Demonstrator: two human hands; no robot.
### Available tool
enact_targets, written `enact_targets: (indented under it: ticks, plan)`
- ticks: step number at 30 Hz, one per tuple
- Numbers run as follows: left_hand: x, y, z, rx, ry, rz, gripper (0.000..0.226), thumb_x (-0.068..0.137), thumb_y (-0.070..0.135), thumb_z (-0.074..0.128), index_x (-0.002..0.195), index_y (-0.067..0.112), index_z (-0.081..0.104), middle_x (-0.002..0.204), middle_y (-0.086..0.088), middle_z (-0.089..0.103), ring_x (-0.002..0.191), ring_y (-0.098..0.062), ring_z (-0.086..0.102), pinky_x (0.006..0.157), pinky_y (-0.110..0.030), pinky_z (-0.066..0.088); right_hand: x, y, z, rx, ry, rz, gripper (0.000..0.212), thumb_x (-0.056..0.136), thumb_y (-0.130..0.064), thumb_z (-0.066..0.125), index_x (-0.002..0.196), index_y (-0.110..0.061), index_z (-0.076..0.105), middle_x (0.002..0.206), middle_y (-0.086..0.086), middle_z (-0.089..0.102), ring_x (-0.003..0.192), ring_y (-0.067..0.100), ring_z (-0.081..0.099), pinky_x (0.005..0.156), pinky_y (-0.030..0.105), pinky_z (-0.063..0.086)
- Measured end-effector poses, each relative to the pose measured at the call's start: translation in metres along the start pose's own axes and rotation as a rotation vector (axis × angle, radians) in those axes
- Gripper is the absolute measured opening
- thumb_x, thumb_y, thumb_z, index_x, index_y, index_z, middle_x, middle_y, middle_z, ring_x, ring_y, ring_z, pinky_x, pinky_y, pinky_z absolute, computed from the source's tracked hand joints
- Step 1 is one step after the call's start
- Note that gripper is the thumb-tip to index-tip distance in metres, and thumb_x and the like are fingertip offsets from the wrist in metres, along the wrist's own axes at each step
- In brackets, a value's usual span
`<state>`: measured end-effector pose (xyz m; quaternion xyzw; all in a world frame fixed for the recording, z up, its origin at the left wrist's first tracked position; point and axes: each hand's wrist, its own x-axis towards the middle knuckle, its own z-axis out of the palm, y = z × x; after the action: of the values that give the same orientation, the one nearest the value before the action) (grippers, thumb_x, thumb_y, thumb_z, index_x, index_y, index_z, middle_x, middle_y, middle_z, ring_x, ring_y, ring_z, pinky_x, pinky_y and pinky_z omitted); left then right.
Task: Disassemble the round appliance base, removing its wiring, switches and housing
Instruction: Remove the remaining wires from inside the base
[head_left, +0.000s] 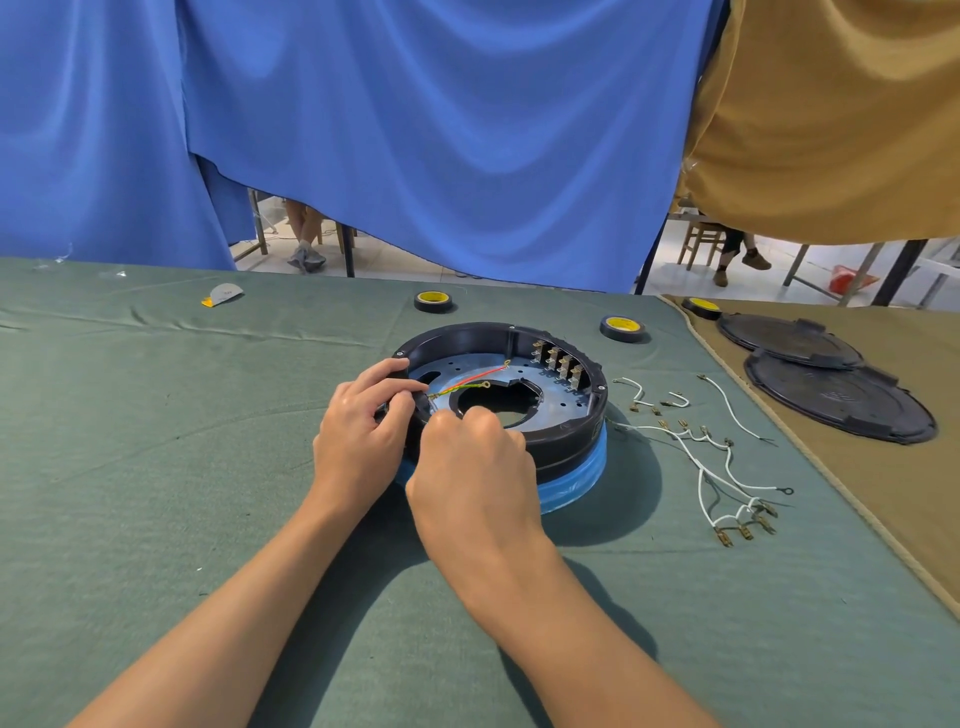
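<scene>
two hands meet at the lower-left edge of the round base (571, 448), which lies open side up a little right of the centre of the frame, on a green cloth (156, 467). the left hand (363, 431) has its fingers curled over the black rim there and holds it. the right hand (475, 462) is just beside it, with fingers bent down inside the base. its fingertips are hidden behind the knuckles, so i cannot tell if it holds something.

a red wire (467, 375) and a green-yellow wire (462, 389) run from the hands across the inner plate. a row of switch terminals (558, 364) stands at the upper right of the base. loose white wires (717, 467) lie on the cloth to the right of the base, well apart from both hands.
</scene>
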<state>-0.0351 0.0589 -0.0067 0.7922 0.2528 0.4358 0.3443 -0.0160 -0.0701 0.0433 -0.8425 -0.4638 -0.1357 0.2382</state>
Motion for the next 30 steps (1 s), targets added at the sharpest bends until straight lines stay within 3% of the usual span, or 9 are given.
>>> enact_targets:
  ticks: [3, 5, 8, 12, 18, 25, 30]
  plan:
    - [0.0, 0.0, -0.002, 0.027, -0.024, 0.0, 0.022, 0.093, 0.007, 0.056, 0.098, 0.02, 0.074, 0.127, 0.012, 0.058, 0.117, -0.022, 0.051, 0.091, -0.025, 0.033, 0.001, -0.008, 0.004, -0.025, 0.025, -0.011, 0.03, 0.097, -0.007, 0.038, 0.122, -0.002, 0.053, 0.11, 0.016, 0.06, 0.096, 0.035, 0.062, 0.071, 0.037, 0.048]
    - [0.0, 0.0, -0.003, 0.036, -0.041, -0.003, 0.02, 0.092, 0.014, 0.056, 0.099, 0.02, 0.074, 0.129, 0.012, 0.058, 0.118, -0.021, 0.05, 0.09, -0.027, 0.035, 0.002, -0.011, 0.007, -0.046, 0.013, -0.017, 0.033, 0.097, -0.007, 0.036, 0.126, -0.001, 0.05, 0.112, 0.017, 0.059, 0.097, 0.034, 0.063, 0.073, 0.036, 0.05]
    - [-0.001, 0.002, -0.002, 0.027, -0.033, 0.003, 0.034, 0.081, 0.027, 0.043, 0.098, 0.023, 0.074, 0.128, 0.013, 0.058, 0.117, -0.019, 0.05, 0.09, -0.026, 0.034, 0.002, -0.008, 0.006, -0.029, 0.006, -0.019, 0.031, 0.097, -0.007, 0.038, 0.123, -0.002, 0.052, 0.111, 0.017, 0.06, 0.099, 0.035, 0.061, 0.074, 0.037, 0.049]
    - [0.0, -0.001, 0.001, 0.021, 0.01, -0.003, 0.032, 0.081, 0.029, 0.039, 0.088, 0.035, 0.069, 0.123, 0.02, 0.058, 0.117, -0.018, 0.052, 0.091, -0.028, 0.036, -0.001, 0.007, 0.0, 0.001, -0.014, 0.023, 0.026, 0.095, -0.014, 0.043, 0.116, -0.005, 0.057, 0.111, 0.015, 0.059, 0.101, 0.036, 0.058, 0.07, 0.035, 0.038]
    - [0.001, -0.004, 0.002, 0.021, 0.019, 0.0, 0.03, 0.081, 0.03, 0.038, 0.082, 0.046, 0.063, 0.121, 0.024, 0.058, 0.116, -0.015, 0.052, 0.087, -0.026, 0.034, 0.004, 0.019, -0.002, 0.01, -0.01, -0.028, 0.021, 0.096, -0.022, 0.046, 0.103, -0.011, 0.062, 0.103, 0.012, 0.062, 0.097, 0.034, 0.058, 0.067, 0.032, 0.031]
    - [0.001, -0.003, 0.002, 0.018, 0.016, 0.002, 0.03, 0.082, 0.03, 0.039, 0.084, 0.041, 0.066, 0.122, 0.022, 0.058, 0.117, -0.015, 0.051, 0.089, -0.025, 0.034, 0.018, 0.03, -0.015, -0.062, -0.03, -0.149, 0.018, 0.094, -0.024, 0.05, 0.1, -0.013, 0.062, 0.1, 0.013, 0.065, 0.095, 0.035, 0.059, 0.068, 0.032, 0.03]
    - [0.001, -0.003, 0.003, 0.031, 0.019, -0.008, 0.031, 0.081, 0.03, 0.038, 0.085, 0.039, 0.067, 0.123, 0.023, 0.057, 0.115, -0.017, 0.052, 0.088, -0.027, 0.035, 0.003, 0.016, -0.01, -0.05, -0.025, -0.14, 0.023, 0.094, -0.012, 0.046, 0.11, -0.005, 0.061, 0.105, 0.016, 0.059, 0.092, 0.038, 0.059, 0.065, 0.035, 0.031]
